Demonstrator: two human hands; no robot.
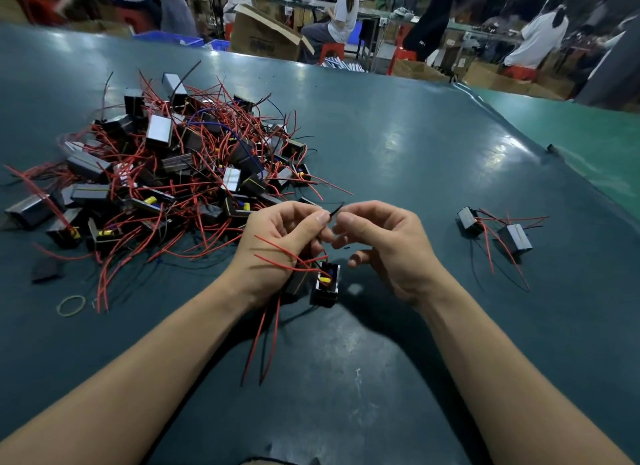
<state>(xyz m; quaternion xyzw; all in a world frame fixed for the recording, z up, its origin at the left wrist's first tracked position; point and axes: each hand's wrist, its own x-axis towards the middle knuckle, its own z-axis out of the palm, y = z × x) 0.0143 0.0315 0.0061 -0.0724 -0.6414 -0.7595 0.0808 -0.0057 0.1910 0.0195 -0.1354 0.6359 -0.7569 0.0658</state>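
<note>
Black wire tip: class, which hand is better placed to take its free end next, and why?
Probably right. The right hand holds nothing, and its fingers sit beside the free end of the black wire. The left hand pinches that wire and has the module under it.

Black wire [334,210] between hands [277,246]

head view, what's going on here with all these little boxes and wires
A person is working on one small black module at a dark green table. The left hand holds its red wires and pinches a black wire; the right hand, fingers curled, is right at that wire's tip, grip unclear. A tangled pile of similar modules lies on the left, two more on the right.
</note>
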